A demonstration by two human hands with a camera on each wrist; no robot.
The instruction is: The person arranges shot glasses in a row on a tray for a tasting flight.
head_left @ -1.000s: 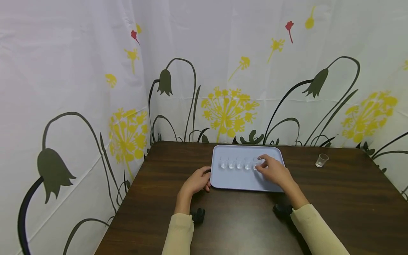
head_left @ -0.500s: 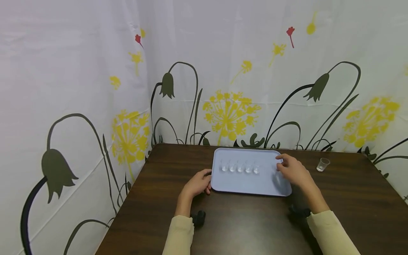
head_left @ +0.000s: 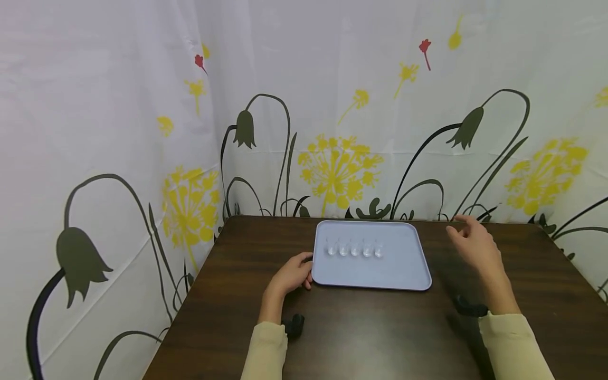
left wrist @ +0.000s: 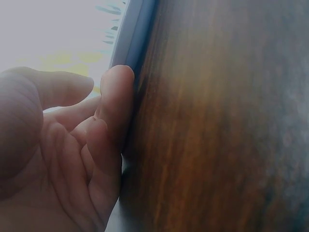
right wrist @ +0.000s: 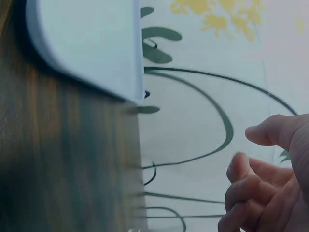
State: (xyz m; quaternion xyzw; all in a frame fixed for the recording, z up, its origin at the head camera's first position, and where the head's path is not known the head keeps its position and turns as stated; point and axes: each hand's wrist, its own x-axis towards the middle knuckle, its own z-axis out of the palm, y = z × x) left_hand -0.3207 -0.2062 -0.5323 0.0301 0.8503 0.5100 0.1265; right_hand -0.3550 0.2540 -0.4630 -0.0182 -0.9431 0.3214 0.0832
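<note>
A row of several small clear plastic cups [head_left: 354, 249] stands on a pale blue tray [head_left: 404, 272], left of its middle. My left hand [head_left: 291, 274] rests at the tray's left edge. In the left wrist view its loosely bent fingers [left wrist: 117, 89] touch the tray's side [left wrist: 129, 36], with the thumb apart from them. My right hand [head_left: 477, 248] is raised over the table to the right of the tray, thumb and fingers apart with nothing between them. In the right wrist view these fingers [right wrist: 248, 193] are loosely bent. The lone cup at the right is hidden behind this hand in the head view.
The dark wooden table [head_left: 361, 332] extends around the tray. Behind it and along the left hangs a white curtain [head_left: 304, 68] with printed flowers. A black wrist camera [head_left: 293, 326] sits on my left wrist and another black wrist camera [head_left: 469, 306] on my right.
My right hand has let go of the rightmost cup in the row and moved right, off the tray, over the table. The left hand stays at the tray's edge.
</note>
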